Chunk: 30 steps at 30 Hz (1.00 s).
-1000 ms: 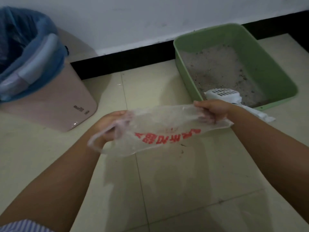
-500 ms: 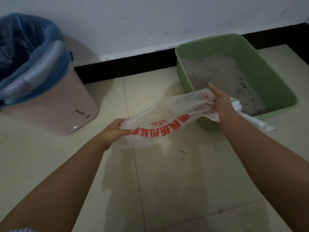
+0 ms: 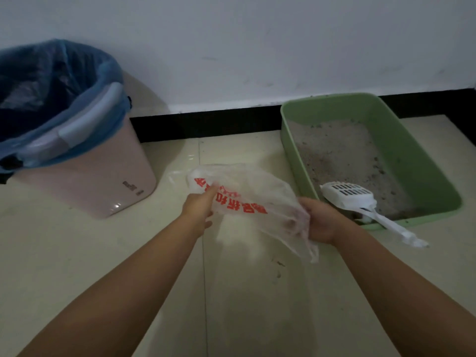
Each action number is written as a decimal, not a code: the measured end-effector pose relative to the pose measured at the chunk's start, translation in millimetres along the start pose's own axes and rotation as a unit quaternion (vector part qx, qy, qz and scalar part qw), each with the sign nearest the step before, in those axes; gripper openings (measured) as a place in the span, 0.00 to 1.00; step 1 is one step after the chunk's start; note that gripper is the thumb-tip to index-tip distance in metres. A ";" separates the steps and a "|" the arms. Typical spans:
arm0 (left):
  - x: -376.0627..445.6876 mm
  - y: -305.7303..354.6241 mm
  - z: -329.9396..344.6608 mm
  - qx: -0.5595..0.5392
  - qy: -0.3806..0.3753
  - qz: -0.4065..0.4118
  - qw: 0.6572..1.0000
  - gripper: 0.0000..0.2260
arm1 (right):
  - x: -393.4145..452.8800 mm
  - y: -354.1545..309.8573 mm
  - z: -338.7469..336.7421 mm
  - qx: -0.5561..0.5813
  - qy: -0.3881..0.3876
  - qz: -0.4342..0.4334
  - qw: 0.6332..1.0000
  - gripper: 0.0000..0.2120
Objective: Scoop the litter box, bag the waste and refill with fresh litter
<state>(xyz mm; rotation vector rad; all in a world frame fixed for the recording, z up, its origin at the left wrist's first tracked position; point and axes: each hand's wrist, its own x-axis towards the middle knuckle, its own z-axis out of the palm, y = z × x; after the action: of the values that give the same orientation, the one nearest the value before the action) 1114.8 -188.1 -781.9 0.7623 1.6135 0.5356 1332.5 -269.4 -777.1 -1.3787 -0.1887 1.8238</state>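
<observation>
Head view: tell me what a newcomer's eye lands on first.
The clear plastic bag with red print, gripped by the left hand and right hand at centre. Right of it, the green litter box holds a white scoop; a blue-lined pink bin stands left.

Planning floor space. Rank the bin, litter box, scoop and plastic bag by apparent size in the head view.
1. Bin and litter box: about alike, so unranked; the bin is cut off at the frame edge.
2. Plastic bag, crumpled.
3. Scoop, smallest.
</observation>
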 end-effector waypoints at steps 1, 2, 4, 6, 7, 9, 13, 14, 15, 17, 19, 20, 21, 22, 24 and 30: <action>-3.1 2.3 0.9 -0.041 -0.021 -0.022 0.999 0.24 | 1.3 5.1 -2.8 -0.098 0.006 0.017 0.995 0.11; -5.0 3.7 1.7 -0.052 -0.036 -0.032 0.997 0.23 | 0.5 9.4 -4.1 -0.216 0.019 0.032 0.976 0.08; -6.2 3.3 3.3 -0.039 -0.032 -0.024 0.998 0.22 | -3.1 12.5 -2.8 -0.433 0.041 0.049 0.899 0.05; -5.3 2.1 5.1 -0.046 -0.025 -0.021 0.998 0.23 | -2.8 11.2 2.0 -0.485 0.069 0.000 0.872 0.07; -3.6 0.5 5.8 -0.055 -0.023 -0.013 0.998 0.23 | -3.8 8.7 8.3 -0.435 0.090 -0.042 0.895 0.06; -2.1 -3.0 8.1 -0.043 -0.021 0.010 0.999 0.18 | -6.4 1.3 23.3 -0.301 0.109 -0.106 0.941 0.04; -7.0 -7.1 14.5 0.021 -0.092 0.038 0.995 0.08 | -4.3 -10.7 47.2 -0.309 0.102 -0.091 0.941 0.11; -9.7 -7.0 15.4 0.019 -0.102 0.046 0.994 0.09 | -1.0 -8.3 50.5 -0.344 0.104 -0.080 0.930 0.15; -12.1 -6.5 16.2 0.025 -0.107 0.054 0.992 0.09 | 1.3 -4.9 53.8 -0.372 0.112 -0.075 0.919 0.17; -16.4 -5.3 16.5 0.031 -0.107 0.068 0.991 0.11 | 4.8 0.9 59.3 -0.366 0.145 -0.110 0.913 0.11; -18.5 -2.1 14.8 -0.020 -0.100 0.055 0.993 0.13 | 6.1 0.9 57.3 -0.270 0.166 -0.117 0.941 0.07; -18.9 0.4 12.3 -0.059 -0.084 0.032 0.994 0.13 | 7.7 -1.5 51.6 -0.190 0.171 -0.109 0.961 0.13; -16.6 1.5 8.5 -0.098 -0.061 0.007 0.993 0.13 | 9.5 -5.5 45.2 -0.087 0.172 -0.096 0.977 0.16; -14.6 3.3 4.6 -0.134 -0.041 -0.015 0.990 0.12 | 11.7 -8.5 36.9 -0.016 0.178 -0.093 0.980 0.17; -15.5 6.8 -3.6 -0.169 -0.029 -0.037 0.985 0.11 | 7.8 -13.4 23.4 0.023 0.178 -0.092 0.979 0.13; -33.6 19.2 -18.9 -0.173 -0.090 -0.035 0.980 0.09 | -11.3 -14.5 -6.3 0.015 0.004 -0.063 0.998 0.07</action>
<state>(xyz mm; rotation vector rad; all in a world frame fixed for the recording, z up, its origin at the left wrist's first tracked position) 1102.2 -198.3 -742.0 0.4776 1.3293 0.6563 1346.1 -269.8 -763.2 -1.3228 -0.2381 1.7104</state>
